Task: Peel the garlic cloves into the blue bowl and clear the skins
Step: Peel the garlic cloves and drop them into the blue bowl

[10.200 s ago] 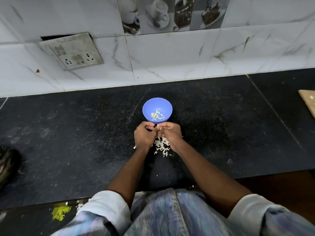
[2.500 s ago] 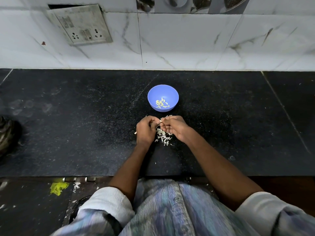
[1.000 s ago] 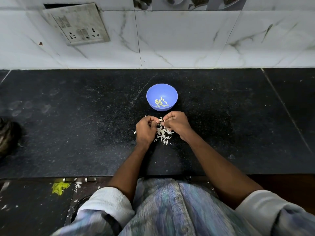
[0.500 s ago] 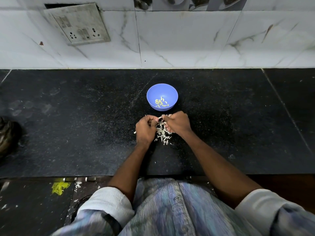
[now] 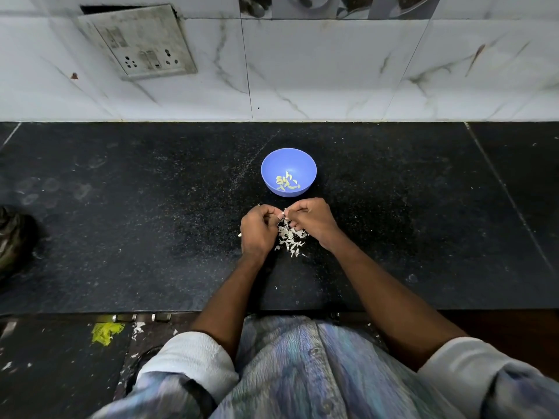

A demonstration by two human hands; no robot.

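A small blue bowl [image 5: 289,164] stands on the black counter with several pale peeled garlic cloves [image 5: 286,182] in its bottom. Just in front of it my left hand [image 5: 257,229] and my right hand [image 5: 313,219] meet fingertip to fingertip, both pinching one garlic clove [image 5: 284,212], of which only a white bit shows between the fingers. Under and between the hands lies a heap of white garlic skins [image 5: 290,238] on the counter.
The black stone counter [image 5: 136,222] runs left and right, backed by a white marble-tile wall with a socket plate [image 5: 139,40]. A dark object [image 5: 13,237] sits at the far left edge. Yellow scrap [image 5: 106,332] and white flecks lie on the floor below.
Over ten seconds my hands stayed in front of the bowl, working a clove; the heap of skins beneath them looks a little larger. In the last second the hands barely shifted.
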